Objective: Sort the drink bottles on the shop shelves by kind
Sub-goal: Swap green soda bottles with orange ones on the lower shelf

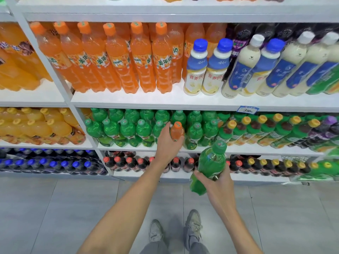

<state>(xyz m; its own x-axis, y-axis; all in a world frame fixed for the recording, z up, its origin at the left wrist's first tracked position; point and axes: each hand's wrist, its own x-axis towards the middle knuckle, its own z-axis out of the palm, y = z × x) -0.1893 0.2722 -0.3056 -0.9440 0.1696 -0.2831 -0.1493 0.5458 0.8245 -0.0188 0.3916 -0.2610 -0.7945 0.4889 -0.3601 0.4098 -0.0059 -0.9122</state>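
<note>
My left hand (167, 143) grips an orange soda bottle (177, 132) with an orange cap, standing among the green bottles (128, 127) on the middle shelf. My right hand (216, 182) holds a green soda bottle (211, 165) by its lower body, tilted, in front of the shelves and below the green row. On the shelf above stands a row of tall orange soda bottles (128, 57).
White milk drinks with blue caps (207, 68) stand right of the orange row. Yellow-capped green bottles (266, 131) fill the middle shelf's right side. Dark cola bottles (128, 163) line the bottom shelf. The white shelf edge (165, 105) juts forward. Grey floor tiles lie below.
</note>
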